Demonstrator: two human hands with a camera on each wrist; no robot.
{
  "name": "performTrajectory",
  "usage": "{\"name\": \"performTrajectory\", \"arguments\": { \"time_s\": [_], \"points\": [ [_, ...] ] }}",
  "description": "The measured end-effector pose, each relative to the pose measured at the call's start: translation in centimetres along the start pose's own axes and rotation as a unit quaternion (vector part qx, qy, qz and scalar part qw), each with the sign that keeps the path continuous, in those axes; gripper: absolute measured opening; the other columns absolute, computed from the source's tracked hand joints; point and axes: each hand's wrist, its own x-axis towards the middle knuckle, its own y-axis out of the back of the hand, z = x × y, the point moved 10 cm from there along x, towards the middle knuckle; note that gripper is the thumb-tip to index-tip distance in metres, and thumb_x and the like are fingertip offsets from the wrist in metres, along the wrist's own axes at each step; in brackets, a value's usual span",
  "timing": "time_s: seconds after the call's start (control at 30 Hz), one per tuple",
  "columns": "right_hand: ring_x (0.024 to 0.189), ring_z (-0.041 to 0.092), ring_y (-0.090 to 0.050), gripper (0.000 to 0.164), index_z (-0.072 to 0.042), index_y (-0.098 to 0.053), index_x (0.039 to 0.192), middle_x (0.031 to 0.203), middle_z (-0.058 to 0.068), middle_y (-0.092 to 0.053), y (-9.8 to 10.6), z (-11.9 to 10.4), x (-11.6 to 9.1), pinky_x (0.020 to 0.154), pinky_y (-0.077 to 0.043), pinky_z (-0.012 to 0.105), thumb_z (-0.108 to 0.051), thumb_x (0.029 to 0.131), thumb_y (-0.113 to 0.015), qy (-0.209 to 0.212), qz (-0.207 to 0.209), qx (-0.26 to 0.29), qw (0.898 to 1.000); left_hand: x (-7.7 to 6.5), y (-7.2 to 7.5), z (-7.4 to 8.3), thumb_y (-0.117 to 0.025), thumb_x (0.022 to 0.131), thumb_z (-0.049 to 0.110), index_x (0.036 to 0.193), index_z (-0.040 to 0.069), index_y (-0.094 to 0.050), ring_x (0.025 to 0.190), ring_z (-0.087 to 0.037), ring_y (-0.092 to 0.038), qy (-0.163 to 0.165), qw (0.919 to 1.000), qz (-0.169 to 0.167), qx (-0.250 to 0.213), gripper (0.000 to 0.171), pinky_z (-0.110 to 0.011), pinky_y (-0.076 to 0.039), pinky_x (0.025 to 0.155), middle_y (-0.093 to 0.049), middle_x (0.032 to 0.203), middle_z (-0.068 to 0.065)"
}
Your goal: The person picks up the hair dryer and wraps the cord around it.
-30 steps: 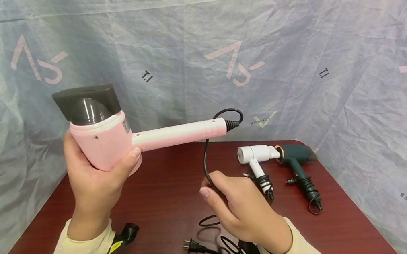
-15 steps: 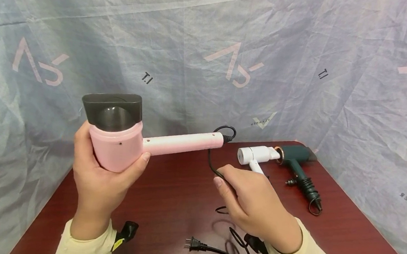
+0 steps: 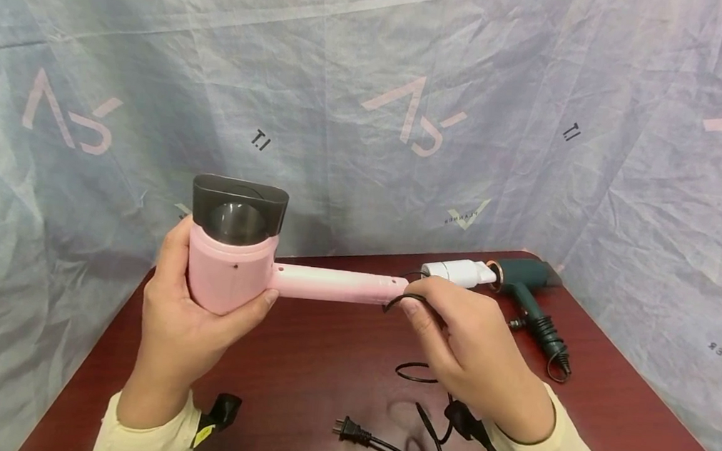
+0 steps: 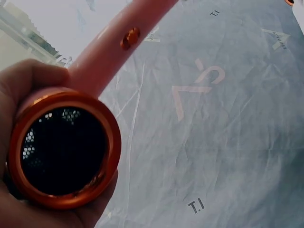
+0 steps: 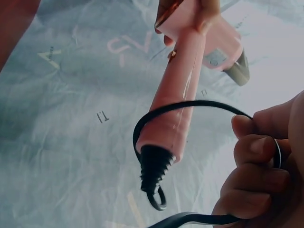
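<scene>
Level above the table hangs a pink hair dryer (image 3: 230,275) with a dark translucent nozzle (image 3: 238,215) pointing up. My left hand (image 3: 186,339) grips its round head, thumb near the base of the handle (image 3: 336,286). The left wrist view shows the orange-rimmed air inlet (image 4: 64,152). My right hand (image 3: 476,343) pinches the black cord (image 5: 190,103) beside the handle's end. In the right wrist view, a loop of cord crosses the handle just above the ribbed strain relief (image 5: 156,164). The two-pin plug (image 3: 352,431) lies on the table, cord trailing from it.
A white hair dryer (image 3: 454,270), partly hidden by my right hand, lies at the back right. Next to it is a dark green hair dryer (image 3: 524,273) with cord wound on its handle. Grey printed fabric (image 3: 316,143) hangs behind the reddish-brown table (image 3: 309,378).
The pink hair dryer has moved right and its handle has swung down to level. My right hand has risen rightward with the cord, which now lies across the handle's end.
</scene>
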Motion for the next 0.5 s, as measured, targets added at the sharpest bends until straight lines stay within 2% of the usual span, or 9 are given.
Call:
{"name": "performTrajectory", "arguments": {
  "time_s": [0.27, 0.4, 0.5],
  "points": [
    [0.068, -0.001, -0.044, 0.014, -0.012, -0.070, 0.099, 0.082, -0.009, -0.058, 1.4, 0.0, 0.5, 0.063, -0.037, 0.015, -0.020, 0.105, -0.060, 0.016, 0.042, -0.012, 0.999, 0.1, -0.5, 1.9, -0.090, 0.056, -0.011, 0.145, 0.002, -0.054, 0.100, -0.013, -0.063, -0.012, 0.9981, -0.052, -0.031, 0.097, -0.021, -0.049, 0.089, -0.068, 0.117, -0.002],
    [0.066, 0.000, -0.043, 0.018, -0.012, -0.070, 0.097, 0.079, -0.009, -0.057, 1.6, 0.0, 0.7, 0.062, -0.036, 0.016, -0.025, 0.105, -0.061, 0.026, 0.051, -0.001, 0.998, 0.0, -0.5, 1.8, -0.088, 0.054, -0.016, 0.145, -0.001, -0.053, 0.102, -0.018, -0.062, -0.007, 0.9944, -0.068, -0.081, 0.099, -0.023, -0.049, 0.089, -0.066, 0.121, -0.009],
    [0.063, 0.000, -0.040, 0.020, -0.012, -0.069, 0.096, 0.076, -0.010, -0.052, 1.5, 0.1, 0.7, 0.060, -0.034, 0.015, -0.027, 0.106, -0.061, 0.033, 0.050, 0.014, 0.998, -0.1, -0.4, 1.1, -0.087, 0.052, -0.019, 0.145, -0.004, -0.052, 0.103, -0.020, -0.062, -0.005, 0.9897, -0.075, -0.121, 0.101, -0.024, -0.050, 0.090, -0.065, 0.122, -0.013]
  ]
}}
